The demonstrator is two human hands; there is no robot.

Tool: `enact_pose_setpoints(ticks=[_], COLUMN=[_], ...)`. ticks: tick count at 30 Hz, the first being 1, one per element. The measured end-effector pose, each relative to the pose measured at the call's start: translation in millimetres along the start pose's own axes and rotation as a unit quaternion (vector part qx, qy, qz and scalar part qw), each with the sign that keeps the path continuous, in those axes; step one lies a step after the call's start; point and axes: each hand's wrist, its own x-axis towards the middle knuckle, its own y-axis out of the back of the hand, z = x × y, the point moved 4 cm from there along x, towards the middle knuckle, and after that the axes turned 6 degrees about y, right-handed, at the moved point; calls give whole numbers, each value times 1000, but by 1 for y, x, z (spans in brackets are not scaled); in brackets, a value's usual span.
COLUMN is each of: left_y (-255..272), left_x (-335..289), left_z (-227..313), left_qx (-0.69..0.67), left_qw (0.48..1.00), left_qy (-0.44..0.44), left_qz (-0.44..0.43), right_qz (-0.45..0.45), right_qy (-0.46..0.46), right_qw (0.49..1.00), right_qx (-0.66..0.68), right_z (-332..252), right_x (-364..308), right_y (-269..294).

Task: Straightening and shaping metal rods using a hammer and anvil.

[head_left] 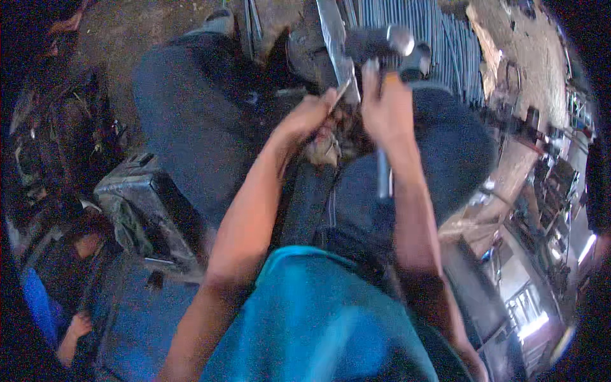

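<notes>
My right hand (389, 111) is closed round a hammer. The hammer's shiny rounded head (400, 41) sits above the fist, and its handle end (383, 175) sticks out below along my wrist. My left hand (310, 114) pinches a thin, light-coloured piece (342, 88); its kind is not clear. That piece meets the near end of a long flat metal strip (333, 39), which runs away from me between my knees. A crumpled pale scrap (324, 149) lies just below the hands. Motion blurs both hands, and what supports the strip is partly hidden.
Many thin metal rods (407, 19) lie bundled at the far side, right of the strip. A worn dark box (149, 204) stands left of my thigh. Another person's hand (80, 325) shows at the lower left. Cluttered metal parts (547, 184) lie at the right.
</notes>
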Motion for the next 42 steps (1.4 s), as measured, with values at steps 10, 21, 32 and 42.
enact_pose_setpoints(ticks=[10, 21, 32, 42], left_y=[7, -3, -5, -8], left_x=[-33, -36, -26, -38], left_z=[8, 20, 32, 26], left_qx=[45, 110, 283, 326], left_qw=[997, 990, 933, 924], left_qy=[37, 35, -81, -63], left_qz=[49, 82, 207, 188], right_qz=[174, 35, -24, 120], right_qy=[164, -47, 9, -92], right_qw=[971, 987, 1000, 943], right_qx=[3, 151, 2, 298], right_z=[-37, -13, 43, -51], right_x=[-34, -7, -30, -19], right_y=[60, 57, -17, 94])
